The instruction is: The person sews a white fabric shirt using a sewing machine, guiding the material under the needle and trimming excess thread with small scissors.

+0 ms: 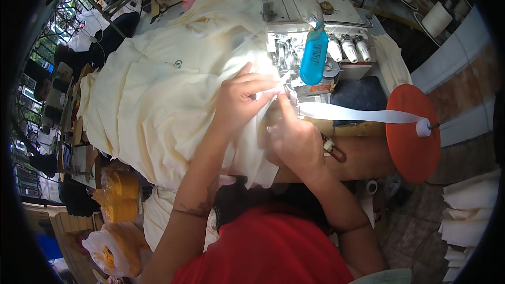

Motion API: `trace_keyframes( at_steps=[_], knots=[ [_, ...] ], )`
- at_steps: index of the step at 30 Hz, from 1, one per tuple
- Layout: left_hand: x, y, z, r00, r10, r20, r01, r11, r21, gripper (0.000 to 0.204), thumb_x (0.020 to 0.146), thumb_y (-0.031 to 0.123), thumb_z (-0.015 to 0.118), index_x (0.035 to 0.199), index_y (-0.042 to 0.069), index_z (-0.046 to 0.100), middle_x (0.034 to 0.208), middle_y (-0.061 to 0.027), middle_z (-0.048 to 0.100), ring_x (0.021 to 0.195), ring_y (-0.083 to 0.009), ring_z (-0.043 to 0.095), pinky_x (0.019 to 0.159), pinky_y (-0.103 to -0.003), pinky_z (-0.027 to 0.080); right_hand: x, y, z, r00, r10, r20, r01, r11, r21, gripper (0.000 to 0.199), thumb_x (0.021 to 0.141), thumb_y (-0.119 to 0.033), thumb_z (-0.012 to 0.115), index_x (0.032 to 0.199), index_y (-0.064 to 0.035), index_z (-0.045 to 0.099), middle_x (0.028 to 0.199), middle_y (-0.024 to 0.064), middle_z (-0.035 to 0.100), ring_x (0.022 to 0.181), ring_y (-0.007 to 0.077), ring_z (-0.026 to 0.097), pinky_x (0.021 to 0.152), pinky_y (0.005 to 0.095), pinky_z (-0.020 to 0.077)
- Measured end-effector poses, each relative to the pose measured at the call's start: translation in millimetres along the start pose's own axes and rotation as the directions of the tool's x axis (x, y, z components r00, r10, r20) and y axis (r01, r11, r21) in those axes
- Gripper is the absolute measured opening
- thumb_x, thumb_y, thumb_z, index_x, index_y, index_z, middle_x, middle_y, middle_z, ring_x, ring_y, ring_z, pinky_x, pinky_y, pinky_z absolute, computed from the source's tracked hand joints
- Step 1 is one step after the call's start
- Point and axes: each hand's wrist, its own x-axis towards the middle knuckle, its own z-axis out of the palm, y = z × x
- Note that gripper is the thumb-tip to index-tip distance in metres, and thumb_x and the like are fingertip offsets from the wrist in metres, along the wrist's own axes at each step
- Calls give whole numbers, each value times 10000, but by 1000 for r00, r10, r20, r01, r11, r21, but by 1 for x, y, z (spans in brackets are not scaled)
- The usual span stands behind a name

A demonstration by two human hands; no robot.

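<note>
My left hand (239, 100) pinches an edge of the cream fabric (158, 89) close to the needle area of a sewing machine (294, 13). Thumb and fingertips meet in the bright light there. Beside it, my right hand (298, 144) has its index finger stretched to the same spot, with the other fingers curled and slightly blurred; whatever they hold is hidden. A white tape (352, 113) runs from an orange reel disc (413, 152) to the machine, just beyond my right hand. Glare hides the fine detail between the fingertips.
A blue tag-shaped piece (314, 55) hangs at the machine's front. White thread cones (437, 19) stand at the back right. A small tool with a dark loop handle (335, 150) lies by my right hand. Plastic bags (113, 247) sit at lower left, folded cream cloth (471, 210) at right.
</note>
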Motion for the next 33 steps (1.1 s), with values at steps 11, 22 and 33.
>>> trace_keyframes(
  at_steps=[11,22,33],
  knots=[
    [17,-19,-12,996,41,80,-43,999,18,97,831,94,758,920,58,773,996,-60,762,1012,-232,711,1176,-534,322,2,-4,-2,1000,-20,-10,20,1000,19,631,792,9,646,1410,12,518,751,212,661,619,353,676,602,439,535],
    [25,-22,-11,995,44,90,-49,997,53,139,839,63,718,966,50,776,1028,-52,754,1039,-212,700,1155,-429,369,-74,20,-37,982,54,-182,-59,998,-22,331,871,-3,633,1200,3,669,861,196,697,766,341,710,680,421,566],
    [-104,61,-24,891,-138,-434,369,776,512,355,698,-69,611,1023,69,646,1088,-134,593,852,-298,632,786,-375,527,-59,40,19,958,288,-14,-238,817,525,284,906,-93,688,1156,40,691,902,128,744,789,147,708,684,303,545]
  ],
)
